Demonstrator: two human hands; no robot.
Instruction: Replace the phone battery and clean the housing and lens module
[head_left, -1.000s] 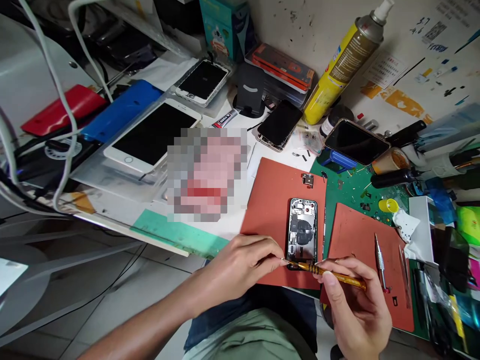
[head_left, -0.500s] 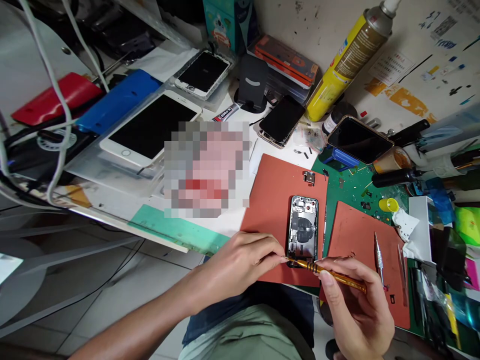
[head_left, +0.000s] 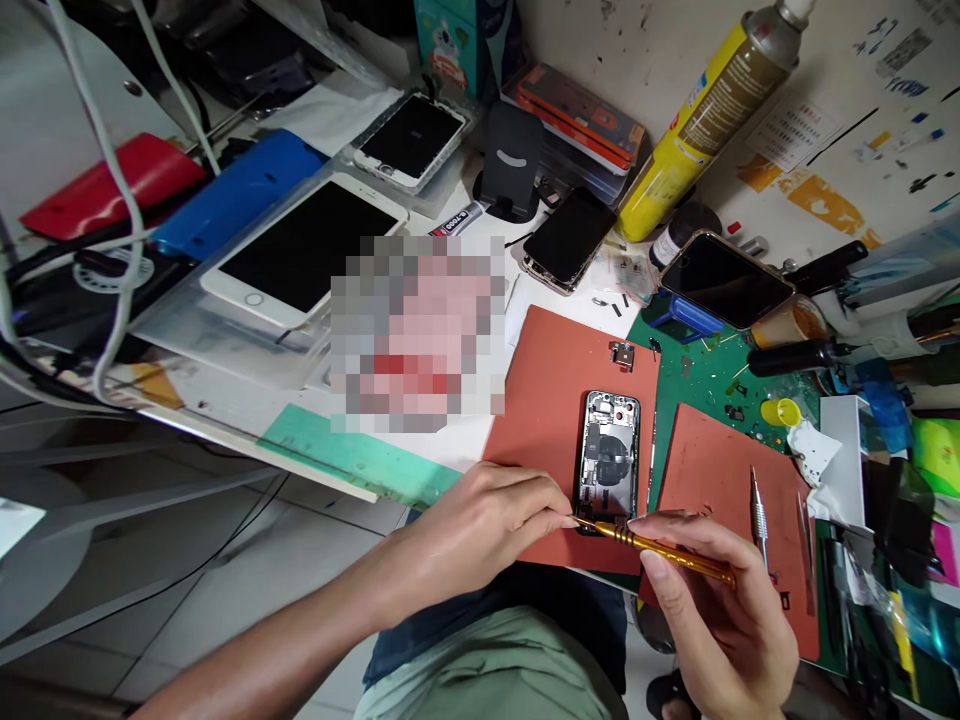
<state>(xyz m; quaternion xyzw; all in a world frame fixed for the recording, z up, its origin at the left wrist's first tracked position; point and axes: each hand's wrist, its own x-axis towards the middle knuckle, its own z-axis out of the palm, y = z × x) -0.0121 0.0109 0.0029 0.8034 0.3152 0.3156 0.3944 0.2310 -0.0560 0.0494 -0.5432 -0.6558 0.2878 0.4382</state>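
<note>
In my right hand [head_left: 724, 600] is a gold screwdriver [head_left: 675, 556], held between thumb and fingers with its shaft pointing left. Its tip meets the pinched fingertips of my left hand [head_left: 502, 515]; whatever lies between those fingertips is hidden. Just beyond the tools lies an opened phone [head_left: 609, 455], its inner parts and a round black coil showing. The tip is over the phone's near end, partly covered by my fingers. Under the phone is a reddish-brown mat [head_left: 547, 370].
A small metal part [head_left: 622, 355] rests near the mat's far edge. On a second reddish mat [head_left: 705, 460] at right lies a silver pen-like tool [head_left: 760, 515]. Behind stand a phone on a blue holder [head_left: 726, 280] and a yellow spray can [head_left: 705, 120]. A white-framed screen [head_left: 304, 250] lies left.
The view has shifted slightly. Both hands keep almost the same pose, with the screwdriver tip still at my left fingertips over the phone's near end.
</note>
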